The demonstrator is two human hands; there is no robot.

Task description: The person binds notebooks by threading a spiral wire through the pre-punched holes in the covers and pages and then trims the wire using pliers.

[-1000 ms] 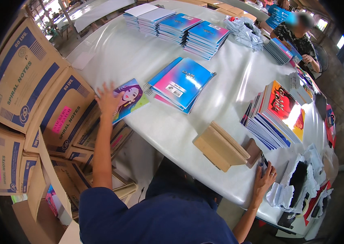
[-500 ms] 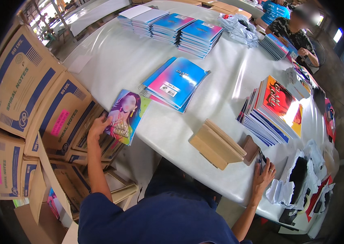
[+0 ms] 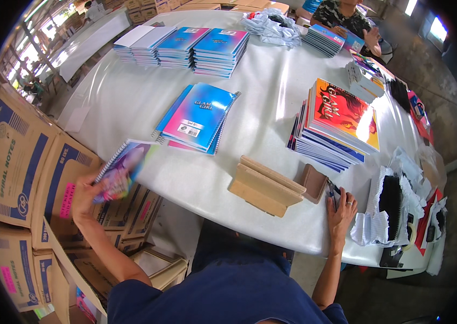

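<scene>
My left hand [image 3: 83, 198] grips a spiral notebook [image 3: 125, 168] with a colourful purple, pink and green cover. The notebook is tilted beyond the table's left edge, its wire coil facing up and left; motion blurs its cover. Near the table's front edge, my right hand [image 3: 342, 213] is closed round dark-handled pliers [image 3: 332, 194], whose tip lies by a small brown block [image 3: 314, 183]. A few blue-and-pink spiral notebooks [image 3: 198, 116] lie loosely piled ahead of my left hand. An angled brown cardboard piece [image 3: 265, 189] stands between my hands.
Tall notebook stacks [image 3: 217, 51] line the far left of the white-covered table [image 3: 271, 113]. Red-covered notebooks [image 3: 342, 116] are piled at the right, near torn wrapping with black wire coils [image 3: 393, 202]. Cartons [image 3: 17, 156] crowd the left side. A co-worker [image 3: 342, 16] handles notebooks opposite.
My left hand has swung left with the notebook, which has turned so its coil edge shows. The whole view has shifted. My right hand stays at the pliers.
</scene>
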